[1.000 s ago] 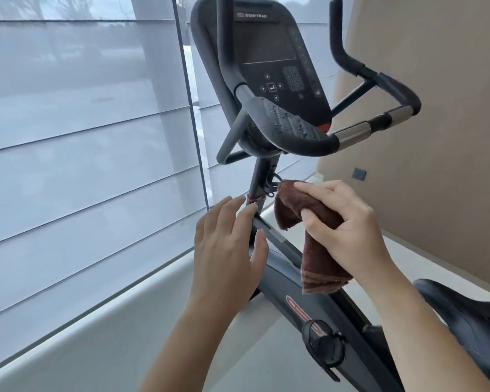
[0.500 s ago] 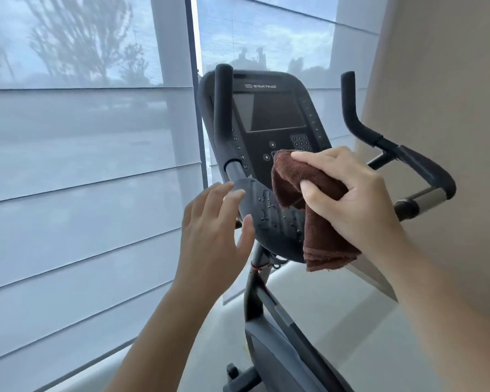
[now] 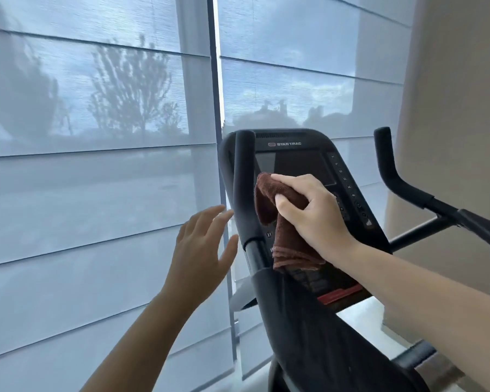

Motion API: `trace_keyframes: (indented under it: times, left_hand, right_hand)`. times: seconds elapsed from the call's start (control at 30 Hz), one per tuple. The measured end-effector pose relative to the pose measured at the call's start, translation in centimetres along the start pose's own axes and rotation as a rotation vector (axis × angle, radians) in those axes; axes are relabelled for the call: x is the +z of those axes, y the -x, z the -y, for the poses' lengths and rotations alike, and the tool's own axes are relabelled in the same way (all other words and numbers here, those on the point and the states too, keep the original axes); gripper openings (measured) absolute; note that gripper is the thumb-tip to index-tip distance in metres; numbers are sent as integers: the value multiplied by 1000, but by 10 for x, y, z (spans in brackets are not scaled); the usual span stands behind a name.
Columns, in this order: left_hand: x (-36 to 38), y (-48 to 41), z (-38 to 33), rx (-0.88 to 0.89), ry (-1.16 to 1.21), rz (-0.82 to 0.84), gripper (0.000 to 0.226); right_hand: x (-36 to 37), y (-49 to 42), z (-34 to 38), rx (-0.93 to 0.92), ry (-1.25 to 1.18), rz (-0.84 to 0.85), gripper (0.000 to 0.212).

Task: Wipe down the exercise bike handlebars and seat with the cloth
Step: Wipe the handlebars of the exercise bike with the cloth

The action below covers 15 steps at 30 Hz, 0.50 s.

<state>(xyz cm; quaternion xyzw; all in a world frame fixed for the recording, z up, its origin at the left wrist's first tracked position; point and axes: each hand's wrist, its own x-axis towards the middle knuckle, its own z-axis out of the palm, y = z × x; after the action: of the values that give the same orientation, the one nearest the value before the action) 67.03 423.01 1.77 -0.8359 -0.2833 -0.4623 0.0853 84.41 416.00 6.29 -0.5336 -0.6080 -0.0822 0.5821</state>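
A black exercise bike fills the right half of the view, with its console (image 3: pixel 300 171) facing me. My right hand (image 3: pixel 314 213) grips a folded brown cloth (image 3: pixel 280 222) in front of the console, just right of the upright left handlebar (image 3: pixel 244 188). My left hand (image 3: pixel 201 250) hovers with fingers spread just left of that handlebar, holding nothing. The right handlebar (image 3: pixel 393 179) rises and bends away at the right. The seat is out of view.
A tall window with grey roller blinds (image 3: pixel 96 193) and a dark frame post (image 3: pixel 215 80) stands right behind the bike. A beige wall (image 3: pixel 458 108) closes in on the right. A pale sill (image 3: pixel 359 315) shows below the console.
The view has tilted upward, so the seat and bike frame dropped out of sight. Both hands rose from the frame to the console and left handlebar, the cloth carried along.
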Motion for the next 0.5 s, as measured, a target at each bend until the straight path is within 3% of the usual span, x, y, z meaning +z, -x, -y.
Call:
trace_keyframes:
  times: [0.23,0.5]
  left_hand:
    - [27,-35,40,85,132,129,48]
    - [50,-40,53,12,470,188,49]
  right_hand:
    - [44,-71,-18,-53,36,-187,35]
    - [72,-87,-40,-54,-76,-112,52]
